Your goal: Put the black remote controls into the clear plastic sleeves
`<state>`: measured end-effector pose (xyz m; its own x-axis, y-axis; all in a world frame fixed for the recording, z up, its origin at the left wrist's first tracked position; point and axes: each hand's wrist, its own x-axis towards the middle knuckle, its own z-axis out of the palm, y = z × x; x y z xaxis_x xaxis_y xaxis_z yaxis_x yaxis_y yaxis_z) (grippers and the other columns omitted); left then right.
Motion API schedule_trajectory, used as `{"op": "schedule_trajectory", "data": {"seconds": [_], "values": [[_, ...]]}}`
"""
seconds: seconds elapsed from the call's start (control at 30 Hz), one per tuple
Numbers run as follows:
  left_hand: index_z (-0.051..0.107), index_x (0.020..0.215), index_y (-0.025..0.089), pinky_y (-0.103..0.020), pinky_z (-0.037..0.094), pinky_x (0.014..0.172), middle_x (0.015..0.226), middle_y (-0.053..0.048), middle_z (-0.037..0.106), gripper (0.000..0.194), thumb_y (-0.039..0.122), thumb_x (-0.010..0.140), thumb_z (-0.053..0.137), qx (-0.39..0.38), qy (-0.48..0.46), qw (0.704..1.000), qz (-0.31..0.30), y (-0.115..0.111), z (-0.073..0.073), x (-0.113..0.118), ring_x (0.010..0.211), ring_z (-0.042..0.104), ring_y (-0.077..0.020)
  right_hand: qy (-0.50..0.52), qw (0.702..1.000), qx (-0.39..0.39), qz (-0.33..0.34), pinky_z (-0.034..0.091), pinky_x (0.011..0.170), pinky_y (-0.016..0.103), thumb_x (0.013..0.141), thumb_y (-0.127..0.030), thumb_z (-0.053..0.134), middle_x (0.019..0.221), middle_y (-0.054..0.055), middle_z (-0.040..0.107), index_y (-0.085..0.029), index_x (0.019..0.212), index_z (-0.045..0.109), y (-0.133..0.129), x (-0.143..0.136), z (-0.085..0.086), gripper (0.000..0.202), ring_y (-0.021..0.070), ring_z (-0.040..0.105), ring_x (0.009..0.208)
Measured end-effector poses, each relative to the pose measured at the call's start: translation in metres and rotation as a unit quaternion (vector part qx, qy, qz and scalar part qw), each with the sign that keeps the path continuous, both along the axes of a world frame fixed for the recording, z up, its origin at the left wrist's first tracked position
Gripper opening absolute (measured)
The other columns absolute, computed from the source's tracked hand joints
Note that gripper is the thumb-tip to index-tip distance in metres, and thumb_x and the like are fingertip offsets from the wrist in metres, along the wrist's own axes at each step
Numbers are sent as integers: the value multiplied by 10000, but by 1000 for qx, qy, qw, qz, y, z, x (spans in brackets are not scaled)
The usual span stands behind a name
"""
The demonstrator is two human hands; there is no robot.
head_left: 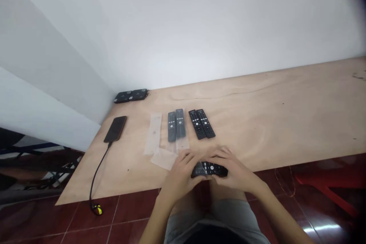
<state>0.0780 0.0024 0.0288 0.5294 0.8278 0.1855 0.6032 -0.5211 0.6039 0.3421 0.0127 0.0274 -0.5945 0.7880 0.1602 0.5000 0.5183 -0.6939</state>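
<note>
A black remote control [213, 168] lies crosswise between my two hands at the table's near edge. My left hand [181, 171] closes round its left end, which looks greyish, perhaps under clear plastic. Round the other end, my right hand [236, 173] is closed with thumb below and fingers above. Just beyond my hands, two bare black remotes [201, 124] lie side by side. Left of them are two remotes [175, 124] in translucent sleeves. A flat translucent sleeve [153, 133] lies farther left, and another sleeve [163, 158] rests near my left hand.
The wooden table [265, 122] meets a white wall [223, 26] at the back. Two black boxes [130, 95] sit in the far left corner. A phone [115, 129] lies at left, its black cable [96, 173] hanging over the front edge. A red stool [328, 185] stands at right.
</note>
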Motion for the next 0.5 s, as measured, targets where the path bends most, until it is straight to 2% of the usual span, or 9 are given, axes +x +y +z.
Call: {"op": "schedule_trajectory", "data": {"seconds": [0.13,0.23,0.33,0.5], "values": [[551,1536,341,-595,509,1184,1480,-94,630,812,256,832,946,-7,3,1000,3,0,8,-13,1407,549,-350,10,1000,-15,-15,445,1220,536,958,-285,788,1453,62,668,-388,1553,614,4,12,-4,628,324,569,1384],[514,1573,354,-596,509,1195,1507,-89,619,770,225,903,871,-17,9,1000,8,0,12,-28,1448,538,-337,35,994,-30,-100,482,1225,545,1055,-413,694,1516,86,639,-354,1540,623,1,33,-13,494,325,574,1427],[512,1568,347,-599,514,1193,1462,-83,664,694,210,955,806,-17,20,1000,12,1,8,-35,1416,579,-328,49,984,-44,-165,492,1237,577,1117,-431,582,1518,92,676,-326,1522,643,-5,49,-22,423,321,620,1418],[530,1541,328,-602,481,1222,1482,-89,670,637,198,969,776,14,27,1000,5,5,0,-24,1422,592,-330,85,982,-53,-163,467,1267,622,1128,-424,560,1527,103,697,-279,1492,687,-13,44,-25,412,332,640,1433]]}}
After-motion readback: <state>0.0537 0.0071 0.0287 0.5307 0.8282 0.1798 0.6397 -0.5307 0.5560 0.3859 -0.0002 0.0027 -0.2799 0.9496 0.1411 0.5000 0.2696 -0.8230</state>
